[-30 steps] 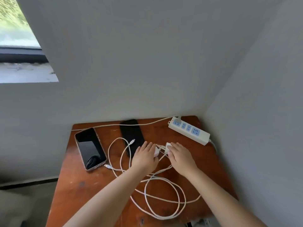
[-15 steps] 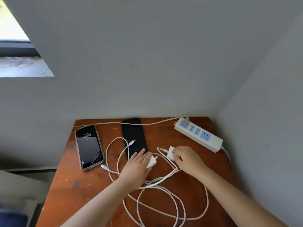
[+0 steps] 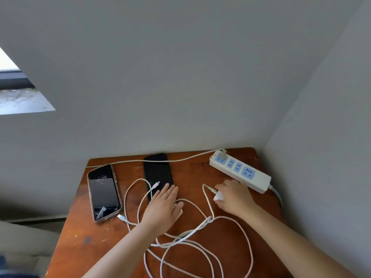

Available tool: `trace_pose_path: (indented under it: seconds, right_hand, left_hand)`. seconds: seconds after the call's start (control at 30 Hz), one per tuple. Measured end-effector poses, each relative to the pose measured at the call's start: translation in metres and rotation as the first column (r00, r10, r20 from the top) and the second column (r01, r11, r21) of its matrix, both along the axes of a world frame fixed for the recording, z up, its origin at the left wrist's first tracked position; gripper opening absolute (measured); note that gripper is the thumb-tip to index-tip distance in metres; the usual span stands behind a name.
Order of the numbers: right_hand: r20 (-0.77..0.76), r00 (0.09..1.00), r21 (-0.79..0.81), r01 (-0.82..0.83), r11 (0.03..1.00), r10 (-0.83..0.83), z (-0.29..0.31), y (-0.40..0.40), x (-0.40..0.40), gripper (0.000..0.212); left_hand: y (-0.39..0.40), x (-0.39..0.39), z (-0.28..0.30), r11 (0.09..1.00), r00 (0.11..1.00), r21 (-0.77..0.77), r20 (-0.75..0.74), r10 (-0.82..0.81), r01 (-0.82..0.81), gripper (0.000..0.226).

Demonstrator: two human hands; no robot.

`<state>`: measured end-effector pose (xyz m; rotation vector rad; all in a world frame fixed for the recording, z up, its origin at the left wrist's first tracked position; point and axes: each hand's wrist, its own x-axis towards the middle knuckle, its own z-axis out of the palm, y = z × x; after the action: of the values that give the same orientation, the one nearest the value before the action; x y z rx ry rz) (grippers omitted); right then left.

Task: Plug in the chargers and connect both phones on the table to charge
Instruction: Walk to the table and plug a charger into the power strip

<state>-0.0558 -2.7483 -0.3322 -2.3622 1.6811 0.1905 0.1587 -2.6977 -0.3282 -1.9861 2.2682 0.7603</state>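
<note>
here, right of centre, the right hand [image 3: 233, 195] pinches a white charger [image 3: 218, 197] just below the power strip [image 3: 240, 173], while the left hand [image 3: 163, 207] lies flat, fingers together, beside the black phone [image 3: 158, 173].

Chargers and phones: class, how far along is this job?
Done: nothing yet; the strip holds only another plug. In hand: right hand holds one charger near the strip; left hand lies flat on the cables. Left: plug both chargers in, connect both phones.
</note>
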Motion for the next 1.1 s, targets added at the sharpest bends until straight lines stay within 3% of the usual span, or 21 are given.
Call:
trace_pose_path:
  seconds: [0.23, 0.33, 0.43, 0.5, 0.63, 0.93, 1.1]
  right_hand:
    - [0.074, 0.994, -0.023, 0.085, 0.996, -0.084, 0.004, 0.003, -0.007, 0.036]
    - [0.279, 0.947, -0.025, 0.171, 0.985, -0.157, 0.015, -0.001, -0.02, 0.034]
    - [0.571, 0.793, -0.006, 0.263, 0.965, -0.213, 0.032, -0.01, -0.044, 0.045]
    - [0.64, 0.739, -0.047, 0.312, 0.949, -0.212, 0.042, -0.02, -0.056, 0.04]
    - [0.617, 0.742, -0.03, 0.355, 0.934, -0.262, 0.046, -0.041, -0.063, 0.03]
    - [0.469, 0.829, 0.087, 0.299, 0.95, -0.304, 0.057, -0.073, -0.061, 0.033]
    - [0.461, 0.826, 0.107, 0.311, 0.944, -0.325, 0.058, -0.076, -0.056, 0.034]
  left_hand:
    - [-0.035, -0.035, -0.002, 0.997, 0.992, 0.044, 0.107, -0.071, 0.067, 0.054]
    - [-0.045, -0.045, -0.005, 0.996, 0.99, 0.045, 0.112, -0.087, 0.082, 0.054]
    - [-0.051, -0.048, -0.01, 0.993, 0.987, 0.053, 0.116, -0.11, 0.105, 0.054]
    - [-0.054, -0.049, -0.012, 0.991, 0.985, 0.07, 0.12, -0.122, 0.114, 0.054]
    - [-0.06, -0.052, -0.015, 0.989, 0.981, 0.083, 0.146, -0.13, 0.119, 0.056]
    - [-0.061, -0.058, -0.024, 0.977, 0.96, 0.153, 0.214, -0.181, 0.15, 0.069]
    - [-0.061, -0.057, -0.023, 0.976, 0.963, 0.159, 0.199, -0.183, 0.152, 0.069]
